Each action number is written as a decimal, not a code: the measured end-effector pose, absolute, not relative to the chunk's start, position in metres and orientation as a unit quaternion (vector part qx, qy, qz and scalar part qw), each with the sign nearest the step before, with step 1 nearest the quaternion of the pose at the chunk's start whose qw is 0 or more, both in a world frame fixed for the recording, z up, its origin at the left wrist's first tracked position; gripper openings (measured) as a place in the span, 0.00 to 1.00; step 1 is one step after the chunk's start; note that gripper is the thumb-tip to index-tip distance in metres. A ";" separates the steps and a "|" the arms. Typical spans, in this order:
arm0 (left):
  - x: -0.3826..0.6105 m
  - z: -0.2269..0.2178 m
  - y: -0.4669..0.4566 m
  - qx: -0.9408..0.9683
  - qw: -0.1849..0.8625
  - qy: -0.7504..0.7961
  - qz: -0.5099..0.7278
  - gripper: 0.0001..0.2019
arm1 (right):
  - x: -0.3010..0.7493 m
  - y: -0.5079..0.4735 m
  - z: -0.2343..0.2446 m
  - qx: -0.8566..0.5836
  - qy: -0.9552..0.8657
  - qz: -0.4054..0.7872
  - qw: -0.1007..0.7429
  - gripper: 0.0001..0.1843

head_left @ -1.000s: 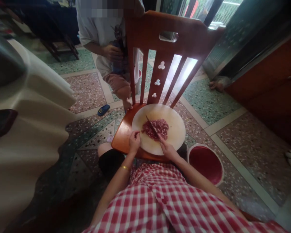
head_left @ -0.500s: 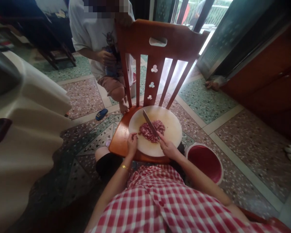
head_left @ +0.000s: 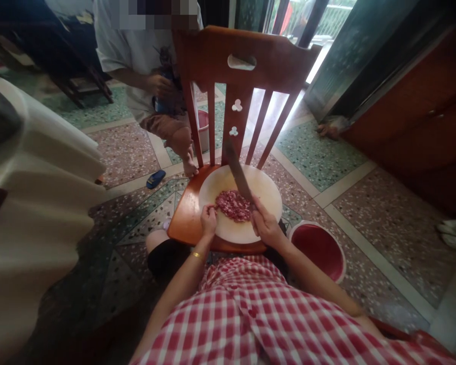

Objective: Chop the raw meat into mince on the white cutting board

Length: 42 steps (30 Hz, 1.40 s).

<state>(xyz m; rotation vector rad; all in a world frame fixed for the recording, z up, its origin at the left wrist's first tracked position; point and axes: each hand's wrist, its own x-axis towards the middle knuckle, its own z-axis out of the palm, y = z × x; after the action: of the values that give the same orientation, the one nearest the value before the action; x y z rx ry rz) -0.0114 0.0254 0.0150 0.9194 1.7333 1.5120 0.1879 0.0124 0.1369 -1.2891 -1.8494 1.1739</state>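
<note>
A round pale cutting board (head_left: 266, 195) lies on the seat of a wooden chair (head_left: 243, 66). A heap of chopped red meat (head_left: 232, 205) sits in its middle. My right hand (head_left: 265, 225) is closed round the handle of a knife (head_left: 237, 171), whose blade is raised and tilted up over the meat. My left hand (head_left: 208, 221) rests at the board's left edge with its fingers curled, the fingertips touching the edge of the meat.
A red bucket (head_left: 317, 251) stands on the terrazzo floor right of the chair. Another person (head_left: 148, 56) crouches behind the chair, holding something dark. A blue slipper (head_left: 155, 178) lies on the floor. A pale bulky object (head_left: 34, 203) fills the left side; wooden cabinets (head_left: 421, 121) stand at right.
The knife blade has lifted from the meat and now points up over the board. My left hand stays at the board's edge. The view has shifted slightly.
</note>
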 end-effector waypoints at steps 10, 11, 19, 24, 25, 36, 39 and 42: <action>-0.011 0.017 0.021 0.392 0.324 0.670 0.540 0.08 | 0.213 0.014 0.119 -0.525 -0.596 0.556 0.245 0.29; -0.010 0.017 0.021 0.391 0.324 0.673 0.538 0.08 | 0.220 0.015 0.120 -0.534 -0.589 0.548 0.260 0.27; -0.012 0.013 0.022 0.413 0.303 0.685 0.519 0.08 | 0.278 0.015 0.090 -0.627 -0.460 0.532 0.335 0.26; -0.012 0.010 0.023 0.417 0.299 0.688 0.514 0.07 | 0.290 0.026 0.063 -0.651 -0.387 0.579 0.302 0.29; -0.012 0.010 0.023 0.418 0.300 0.687 0.514 0.07 | 0.286 0.031 0.060 -0.650 -0.379 0.590 0.293 0.29; -0.011 0.013 0.021 0.436 0.281 0.687 0.509 0.08 | 0.223 0.046 0.092 -0.568 -0.735 0.318 0.189 0.21; -0.011 0.011 0.021 0.436 0.280 0.685 0.512 0.08 | 0.221 0.030 0.092 -0.566 -0.774 0.263 0.107 0.23; -0.010 0.011 0.021 0.429 0.293 0.684 0.512 0.08 | 0.220 0.023 0.111 -0.572 -0.763 0.272 0.127 0.24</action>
<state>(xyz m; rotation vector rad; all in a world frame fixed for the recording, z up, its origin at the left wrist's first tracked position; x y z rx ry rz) -0.0104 0.0210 0.0106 1.1436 1.8208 1.3632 0.2198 0.0235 0.1112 -1.6649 -2.2209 0.7922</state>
